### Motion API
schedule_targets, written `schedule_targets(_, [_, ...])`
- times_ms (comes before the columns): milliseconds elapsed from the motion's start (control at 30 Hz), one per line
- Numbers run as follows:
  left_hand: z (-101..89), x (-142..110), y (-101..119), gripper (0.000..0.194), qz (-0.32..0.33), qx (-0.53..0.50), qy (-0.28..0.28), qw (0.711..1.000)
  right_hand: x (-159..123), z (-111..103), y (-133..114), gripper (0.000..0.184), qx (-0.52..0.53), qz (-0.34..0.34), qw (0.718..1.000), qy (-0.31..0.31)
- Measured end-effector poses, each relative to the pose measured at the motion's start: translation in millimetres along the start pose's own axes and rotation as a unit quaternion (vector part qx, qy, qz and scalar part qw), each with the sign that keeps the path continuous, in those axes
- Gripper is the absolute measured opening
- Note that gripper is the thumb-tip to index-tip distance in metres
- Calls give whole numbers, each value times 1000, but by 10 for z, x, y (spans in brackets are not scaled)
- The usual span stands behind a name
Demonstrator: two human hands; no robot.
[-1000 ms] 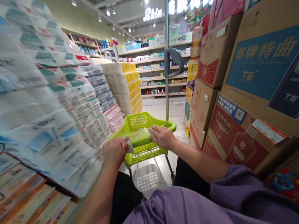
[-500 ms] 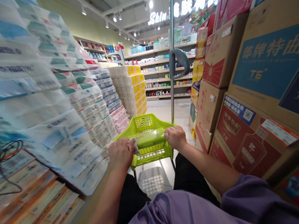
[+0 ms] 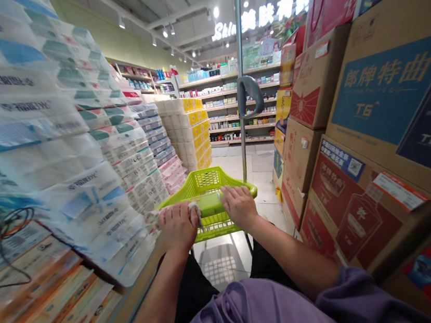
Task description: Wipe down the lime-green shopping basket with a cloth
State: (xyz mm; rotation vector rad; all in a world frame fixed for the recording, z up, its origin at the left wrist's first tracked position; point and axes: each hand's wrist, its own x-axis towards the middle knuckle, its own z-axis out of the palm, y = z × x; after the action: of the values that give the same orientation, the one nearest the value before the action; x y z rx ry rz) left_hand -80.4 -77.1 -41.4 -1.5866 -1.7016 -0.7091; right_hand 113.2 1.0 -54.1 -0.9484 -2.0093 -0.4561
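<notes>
Both hands at the green cart's handle

Left hand [image 3: 178, 226]: grip closed on a pale cloth [image 3: 196, 213], at the handle's [image 3: 211, 204] left part. Right hand [image 3: 240, 208]: fingers together, bent over its right part; thumb hidden, cannot tell how tightly that grip closes. Green cart [image 3: 210, 179]: basket just beyond both grips, handle between them. Metal pole [image 3: 243, 142] upright beyond; wrapped packs [image 3: 96, 186] left, cartons [image 3: 390, 82] right. Stocked shelves [image 3: 230, 91] farthest.

Worn on the head, the one view looks forward and down over the green cart's [image 3: 218, 226] near edge (purple top [image 3: 253, 314] close below), toward far shelves [image 3: 219, 110].
</notes>
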Motion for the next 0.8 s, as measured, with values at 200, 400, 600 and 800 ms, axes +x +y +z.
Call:
schedule_targets(200, [51, -35, -111, 34, 17, -44, -15, 999, -45, 128, -260, 44, 25, -45, 998, -26])
schedule_targets(400, [102, -69, -58, 36, 2, -36, 15, 999, -135, 259, -24, 41, 36, -48, 998, 4])
schedule_targets(600, [167, -66, -15, 40, 65, -76, -21, 995, -161, 227, 151, 38, 52, -35, 998, 10])
schedule_targets(800, [153, -73, 9, 39, 11, -65, 0, 998, -187, 197, 216, 36, 53, -9, 998, 43])
